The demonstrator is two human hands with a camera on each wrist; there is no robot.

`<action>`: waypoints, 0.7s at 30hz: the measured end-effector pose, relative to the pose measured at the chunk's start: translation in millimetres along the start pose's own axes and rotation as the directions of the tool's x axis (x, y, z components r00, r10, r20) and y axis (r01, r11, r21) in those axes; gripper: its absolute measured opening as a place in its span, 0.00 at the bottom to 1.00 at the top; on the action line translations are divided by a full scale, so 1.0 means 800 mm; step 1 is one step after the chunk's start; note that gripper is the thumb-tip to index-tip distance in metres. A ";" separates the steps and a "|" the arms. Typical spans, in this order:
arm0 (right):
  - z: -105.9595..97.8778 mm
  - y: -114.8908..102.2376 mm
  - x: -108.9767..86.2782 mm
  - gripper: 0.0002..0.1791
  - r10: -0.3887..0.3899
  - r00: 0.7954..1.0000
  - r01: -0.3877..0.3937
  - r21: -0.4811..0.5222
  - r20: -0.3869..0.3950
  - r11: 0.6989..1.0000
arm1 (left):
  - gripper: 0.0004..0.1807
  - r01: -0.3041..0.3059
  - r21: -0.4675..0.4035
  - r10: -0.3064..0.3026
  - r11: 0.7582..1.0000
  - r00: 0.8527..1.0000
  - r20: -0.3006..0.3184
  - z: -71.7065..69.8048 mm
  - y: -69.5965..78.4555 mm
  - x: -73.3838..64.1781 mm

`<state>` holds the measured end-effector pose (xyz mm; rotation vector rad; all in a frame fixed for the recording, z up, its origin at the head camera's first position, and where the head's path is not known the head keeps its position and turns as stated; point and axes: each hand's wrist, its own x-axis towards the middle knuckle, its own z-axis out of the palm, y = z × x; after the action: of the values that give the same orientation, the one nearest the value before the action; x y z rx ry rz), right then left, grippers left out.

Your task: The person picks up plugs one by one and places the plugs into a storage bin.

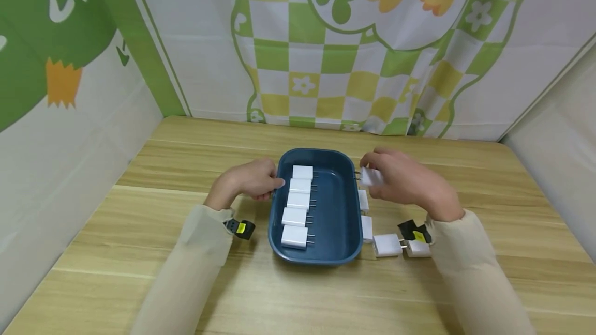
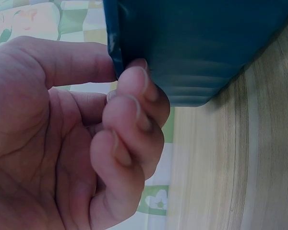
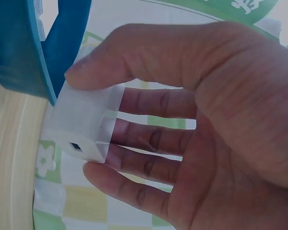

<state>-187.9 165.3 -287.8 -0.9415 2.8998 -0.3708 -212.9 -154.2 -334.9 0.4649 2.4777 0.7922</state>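
Note:
A dark blue rectangular tray [image 1: 335, 211] stands mid-table, with several white charger plugs [image 1: 298, 200] lined up in a column along its left side, prongs pointing right. My left hand [image 1: 253, 179] pinches the tray's left rim between thumb and curled fingers; the left wrist view shows the thumb and fingers [image 2: 129, 115] at the rim. Just outside the tray's right rim, my right hand [image 1: 402, 177] holds a white charger plug [image 1: 371, 177] by thumb and fingers, its prongs toward the tray. A small port shows on that plug [image 3: 81, 124] in the right wrist view.
More white charger plugs lie on the wooden table [image 1: 298, 299] to the tray's right, including one plug [image 1: 387, 245] near its lower right corner and another plug [image 1: 418, 248] partly behind the right wrist strap. A patterned curtain [image 1: 321, 66] hangs along the table's back edge.

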 end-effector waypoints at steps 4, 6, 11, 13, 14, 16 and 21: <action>0.003 -0.004 0.011 0.21 -0.006 1.000 0.006 -0.009 0.020 1.000 | 0.22 0.000 0.000 0.000 1.000 1.000 0.001 0.000 0.000 0.000; 0.005 -0.006 0.015 0.22 -0.006 1.000 0.007 -0.014 0.026 1.000 | 0.22 -0.003 0.000 0.003 1.000 1.000 -0.001 0.000 0.000 0.000; 0.009 -0.009 0.027 0.22 -0.005 0.999 0.007 -0.024 0.049 1.000 | 0.22 -0.007 -0.005 0.007 1.000 1.000 -0.003 0.000 -0.001 0.000; 0.010 -0.011 0.031 0.23 -0.001 0.998 0.003 -0.022 0.061 1.000 | 0.23 -0.008 -0.006 0.008 1.000 1.000 -0.003 0.000 -0.001 0.000; 0.011 -0.012 0.032 0.24 0.001 0.998 0.000 -0.021 0.065 1.000 | 0.23 -0.007 -0.005 0.007 1.000 1.000 -0.002 0.000 -0.001 0.000; 0.010 -0.015 0.036 0.25 -0.005 0.998 0.006 -0.017 0.070 1.000 | 0.23 -0.005 -0.004 0.005 1.000 1.000 -0.001 0.000 -0.001 0.000; 0.009 -0.021 0.047 0.26 -0.022 0.996 0.022 -0.009 0.091 1.000 | 0.23 -0.003 -0.004 0.003 1.000 1.000 -0.002 0.001 -0.001 0.000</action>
<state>-207.6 128.8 -290.2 -0.9662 2.8145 -0.3066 -212.9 -154.4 -335.6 0.4663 2.4774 0.7984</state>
